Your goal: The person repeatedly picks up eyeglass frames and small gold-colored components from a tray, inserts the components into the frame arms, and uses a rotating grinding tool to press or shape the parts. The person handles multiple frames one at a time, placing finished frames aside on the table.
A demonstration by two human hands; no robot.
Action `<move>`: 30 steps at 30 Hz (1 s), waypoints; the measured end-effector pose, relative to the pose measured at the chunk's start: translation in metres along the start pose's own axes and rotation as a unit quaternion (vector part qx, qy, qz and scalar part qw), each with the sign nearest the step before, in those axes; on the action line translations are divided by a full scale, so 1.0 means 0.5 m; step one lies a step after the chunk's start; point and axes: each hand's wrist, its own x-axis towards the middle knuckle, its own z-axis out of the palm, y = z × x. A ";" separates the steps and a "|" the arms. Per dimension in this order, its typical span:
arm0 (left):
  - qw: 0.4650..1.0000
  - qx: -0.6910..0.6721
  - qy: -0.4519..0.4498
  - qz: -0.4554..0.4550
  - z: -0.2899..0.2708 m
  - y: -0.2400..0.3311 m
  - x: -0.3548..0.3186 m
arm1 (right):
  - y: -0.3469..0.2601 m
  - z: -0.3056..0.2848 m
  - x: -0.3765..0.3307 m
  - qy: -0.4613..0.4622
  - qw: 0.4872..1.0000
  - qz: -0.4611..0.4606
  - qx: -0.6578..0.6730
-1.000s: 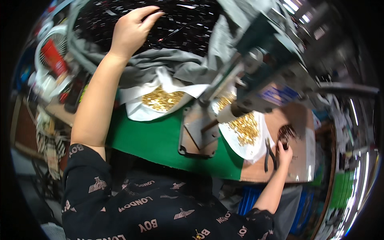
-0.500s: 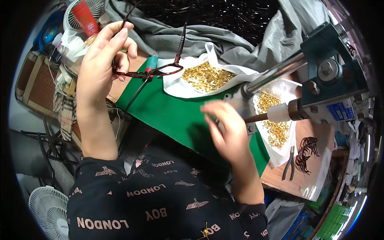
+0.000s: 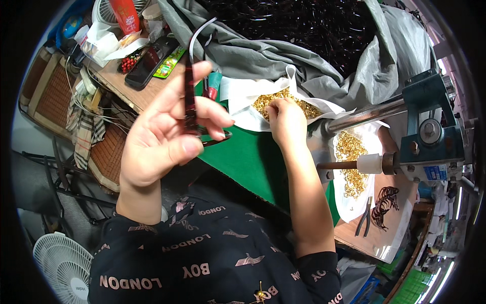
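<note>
My left hand (image 3: 157,139) is closed on a dark red eyeglass frame (image 3: 190,104), pinched between thumb and fingers above the green mat (image 3: 243,164). The frame is turned so that one temple arm rises upward. My right hand (image 3: 289,121) reaches into a pile of small gold metal pieces (image 3: 308,108) on a white sheet (image 3: 244,121). Its fingers are drawn together at the pile's edge, and what lies between the fingertips is hidden. Behind my left fingers is a tool with a teal and red handle (image 3: 214,83).
A bench press (image 3: 429,133) with a metal shaft stands at the right. Beside it are more gold pieces (image 3: 350,148), pliers (image 3: 363,218) and a bundle of dark thin parts (image 3: 386,207). Grey cloth (image 3: 400,50) holds glossy dark pieces at the back. A phone (image 3: 152,63) lies far left.
My right hand has gone from above the mat forward into the gold pile. My left hand has come right and lower, turning the eyeglass frame more edge-on. The whole view has shifted slightly.
</note>
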 end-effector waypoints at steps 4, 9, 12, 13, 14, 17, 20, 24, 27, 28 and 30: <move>0.997 -0.034 -0.023 -0.058 0.016 -0.006 0.002 | -0.005 -0.020 0.006 0.024 1.000 0.016 0.011; 0.985 0.162 -0.035 -0.043 0.049 -0.085 0.005 | -0.055 -0.102 -0.036 0.009 0.952 0.124 0.280; 0.964 0.260 -0.057 0.011 0.074 -0.123 0.006 | -0.086 -0.145 -0.099 0.030 0.911 0.122 0.394; 0.947 0.314 -0.059 0.026 0.079 -0.132 0.001 | -0.094 -0.148 -0.119 0.064 0.914 0.104 0.387; 0.946 0.317 -0.056 0.031 0.086 -0.136 0.000 | -0.095 -0.152 -0.132 0.089 0.939 0.063 0.327; 0.941 0.331 -0.058 0.032 0.100 -0.143 0.002 | -0.091 -0.171 -0.161 0.131 0.943 0.040 0.303; 0.963 0.237 -0.121 -0.039 0.108 -0.135 0.006 | -0.089 -0.183 -0.171 0.140 0.945 0.012 0.295; 0.977 0.138 -0.146 -0.066 0.130 -0.140 0.004 | -0.093 -0.201 -0.175 0.110 0.943 -0.012 0.314; 0.974 0.145 -0.160 -0.064 0.136 -0.149 0.001 | -0.092 -0.213 -0.175 0.122 0.952 -0.078 0.271; 0.974 0.147 -0.160 -0.068 0.140 -0.150 0.003 | -0.089 -0.216 -0.176 0.118 0.953 -0.091 0.262; 0.973 0.151 -0.161 -0.074 0.149 -0.149 0.007 | -0.084 -0.221 -0.177 0.110 0.956 -0.117 0.245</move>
